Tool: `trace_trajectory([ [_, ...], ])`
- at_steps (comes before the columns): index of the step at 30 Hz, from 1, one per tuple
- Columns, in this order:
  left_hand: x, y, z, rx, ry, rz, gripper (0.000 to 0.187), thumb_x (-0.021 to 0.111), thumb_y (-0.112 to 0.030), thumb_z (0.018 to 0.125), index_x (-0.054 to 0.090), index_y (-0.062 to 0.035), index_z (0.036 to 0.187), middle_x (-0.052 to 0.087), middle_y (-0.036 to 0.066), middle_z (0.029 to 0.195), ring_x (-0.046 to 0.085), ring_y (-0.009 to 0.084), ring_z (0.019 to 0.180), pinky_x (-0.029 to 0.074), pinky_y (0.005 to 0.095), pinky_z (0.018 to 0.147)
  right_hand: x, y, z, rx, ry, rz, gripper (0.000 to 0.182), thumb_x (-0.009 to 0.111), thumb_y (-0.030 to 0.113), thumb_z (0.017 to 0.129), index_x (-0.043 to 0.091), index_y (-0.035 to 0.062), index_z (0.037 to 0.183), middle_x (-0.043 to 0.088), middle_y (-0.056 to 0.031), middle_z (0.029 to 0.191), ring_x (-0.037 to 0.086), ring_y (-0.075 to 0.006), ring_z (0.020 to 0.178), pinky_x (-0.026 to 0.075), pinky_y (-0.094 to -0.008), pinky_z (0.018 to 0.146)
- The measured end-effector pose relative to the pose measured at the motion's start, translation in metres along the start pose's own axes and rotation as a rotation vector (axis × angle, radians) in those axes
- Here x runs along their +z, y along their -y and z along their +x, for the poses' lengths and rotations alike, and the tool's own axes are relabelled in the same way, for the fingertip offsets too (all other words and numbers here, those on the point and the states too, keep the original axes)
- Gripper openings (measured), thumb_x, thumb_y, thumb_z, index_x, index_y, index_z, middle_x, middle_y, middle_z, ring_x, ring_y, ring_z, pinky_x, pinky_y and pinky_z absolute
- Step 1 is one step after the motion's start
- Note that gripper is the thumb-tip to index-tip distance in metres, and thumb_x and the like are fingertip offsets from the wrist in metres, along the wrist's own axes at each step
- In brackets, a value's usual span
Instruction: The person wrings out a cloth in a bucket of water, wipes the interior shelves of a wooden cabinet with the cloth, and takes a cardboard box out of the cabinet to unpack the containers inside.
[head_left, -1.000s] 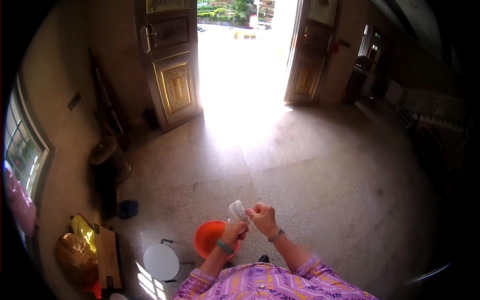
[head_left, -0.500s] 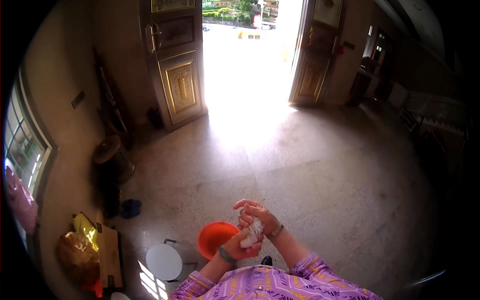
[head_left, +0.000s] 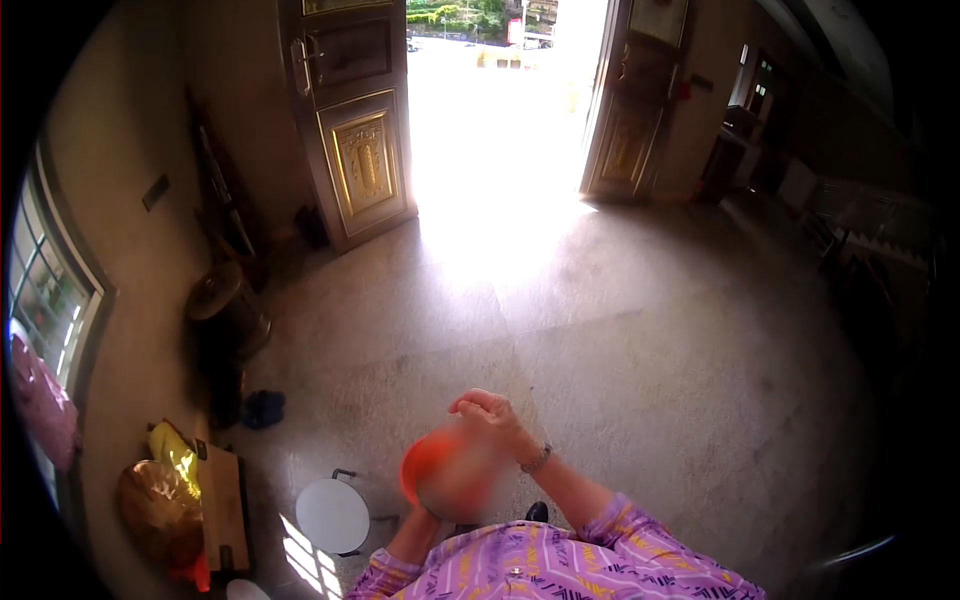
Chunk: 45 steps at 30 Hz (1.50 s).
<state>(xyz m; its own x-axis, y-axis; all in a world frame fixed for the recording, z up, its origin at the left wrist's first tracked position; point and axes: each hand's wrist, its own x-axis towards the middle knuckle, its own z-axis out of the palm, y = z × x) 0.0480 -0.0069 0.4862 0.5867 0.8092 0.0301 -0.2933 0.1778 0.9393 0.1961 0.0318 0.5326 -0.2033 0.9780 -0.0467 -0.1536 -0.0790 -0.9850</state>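
Observation:
My right hand (head_left: 492, 412) is raised above the orange basin (head_left: 423, 462), its upper fingers bent and pressed together. Its lower part runs into a blurred patch, so whatever it may hold is hidden. My left hand (head_left: 448, 490) is lower, in front of the basin, and smeared out by the same blur; its fingers cannot be made out. The white cloth seen between the hands earlier does not show now. Only the basin's left side and upper rim stand out clearly.
Left of the basin stands a round white-topped stool (head_left: 332, 515) with metal legs. A wooden box (head_left: 222, 505) and shiny gold and yellow bags (head_left: 160, 510) are by the left wall. Dark slippers (head_left: 263, 409) lie on the floor. Ahead, a double door (head_left: 362, 150) stands wide.
Both hands have shifted slightly left, over the basin. The left hand and the cloth, clear before, are now lost in blur. The right hand's fingers have drawn closer together.

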Motion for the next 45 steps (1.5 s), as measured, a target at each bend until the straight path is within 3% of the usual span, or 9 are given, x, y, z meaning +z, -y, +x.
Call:
trace_trajectory([
  [5, 0.008, -0.028, -0.001, 0.098, 0.019, -0.048, 0.049, 0.052, -0.025, 0.088, 0.035, -0.0068, 0.13, 0.039, 0.008, 0.13, 0.037, 0.0196, 0.119, 0.031, 0.0337, 0.1, 0.007, 0.016, -0.004, -0.05, -0.079, 0.094, 0.017, 0.054, 0.015, 0.088, 0.058, 0.0032, 0.099, 0.058, 0.0027, 0.076, 0.052, -0.0029, 0.071, 0.045, -0.0193, 0.061],
  [10, -0.003, -0.015, 0.011, -0.252, -0.121, 0.221, 0.026, 0.05, -0.019, 0.087, 0.049, -0.0036, 0.108, 0.052, 0.011, 0.102, 0.051, 0.0183, 0.089, 0.044, 0.0274, 0.073, -0.017, 0.004, -0.011, -0.116, -0.094, 0.049, 0.024, 0.06, 0.015, 0.083, 0.056, 0.0033, 0.105, 0.06, -0.0035, 0.088, 0.053, -0.0066, 0.081, 0.047, -0.0228, 0.07],
  [15, 0.029, -0.046, 0.012, 0.074, -0.278, 0.308, 0.02, 0.055, -0.012, 0.082, 0.051, -0.004, 0.101, 0.056, 0.004, 0.086, 0.052, 0.011, 0.072, 0.045, 0.0256, 0.063, -0.034, -0.027, -0.012, -0.208, -0.027, -0.348, 0.019, 0.061, 0.013, 0.082, 0.058, 0.0007, 0.097, 0.06, -0.0005, 0.083, 0.054, -0.0066, 0.076, 0.047, -0.0242, 0.067],
  [17, 0.032, -0.045, 0.01, -0.077, -0.239, -0.247, 0.027, 0.059, -0.007, 0.077, 0.051, -0.0034, 0.103, 0.056, 0.003, 0.089, 0.054, 0.0115, 0.074, 0.045, 0.0246, 0.066, -0.036, -0.023, -0.018, -0.156, -0.077, -0.385, 0.017, 0.061, 0.013, 0.082, 0.06, -0.0003, 0.092, 0.06, 0.0002, 0.08, 0.054, -0.0065, 0.074, 0.046, -0.0235, 0.064],
  [24, 0.032, -0.036, 0.019, -0.25, -0.068, -0.105, 0.036, 0.065, -0.01, 0.071, 0.052, -0.0037, 0.104, 0.055, 0.002, 0.087, 0.057, 0.0112, 0.082, 0.045, 0.0218, 0.065, -0.033, -0.019, -0.027, -0.055, -0.274, 0.168, 0.013, 0.058, 0.012, 0.084, 0.06, 0.002, 0.075, 0.057, 0.0026, 0.065, 0.048, -0.0021, 0.056, 0.04, -0.0182, 0.047],
  [34, 0.039, -0.004, 0.017, 0.309, 0.252, 0.676, 0.037, 0.058, -0.026, 0.084, 0.046, -0.0046, 0.112, 0.056, 0.007, 0.092, 0.054, 0.0167, 0.084, 0.044, 0.0282, 0.074, -0.043, -0.01, -0.017, -0.232, 0.141, 0.32, 0.051, 0.065, 0.018, 0.08, 0.045, 0.0035, 0.124, 0.057, -0.0076, 0.109, 0.054, -0.0132, 0.097, 0.046, -0.0288, 0.085],
  [36, 0.048, -0.009, 0.019, -0.455, 0.356, -0.878, 0.039, 0.061, -0.03, 0.078, 0.048, -0.0037, 0.105, 0.055, 0.007, 0.078, 0.052, 0.018, 0.065, 0.042, 0.0275, 0.059, -0.054, -0.033, -0.011, -0.21, 0.217, 0.075, 0.045, 0.065, 0.02, 0.08, 0.05, 0.0037, 0.119, 0.06, -0.0074, 0.103, 0.054, -0.0128, 0.096, 0.046, -0.0275, 0.083],
  [37, 0.049, -0.008, 0.019, -0.457, 0.354, -0.881, 0.039, 0.061, -0.03, 0.078, 0.048, -0.0037, 0.105, 0.055, 0.007, 0.078, 0.052, 0.018, 0.065, 0.042, 0.0275, 0.059, -0.053, -0.037, -0.011, -0.202, 0.231, 0.012, 0.042, 0.065, 0.021, 0.08, 0.052, 0.0037, 0.116, 0.061, -0.0074, 0.1, 0.055, -0.0122, 0.095, 0.047, -0.0266, 0.082],
  [45, 0.068, 0.019, 0.028, 0.025, -0.228, 0.143, 0.007, 0.058, -0.011, 0.072, 0.055, -0.0067, 0.076, 0.051, -0.002, 0.062, 0.048, 0.0081, 0.054, 0.039, 0.024, 0.047, -0.021, -0.022, -0.014, -0.204, -0.147, -0.849, 0.03, 0.061, 0.013, 0.078, 0.054, 0.0054, 0.107, 0.063, -0.0039, 0.082, 0.06, -0.0107, 0.077, 0.048, -0.0249, 0.066],
])
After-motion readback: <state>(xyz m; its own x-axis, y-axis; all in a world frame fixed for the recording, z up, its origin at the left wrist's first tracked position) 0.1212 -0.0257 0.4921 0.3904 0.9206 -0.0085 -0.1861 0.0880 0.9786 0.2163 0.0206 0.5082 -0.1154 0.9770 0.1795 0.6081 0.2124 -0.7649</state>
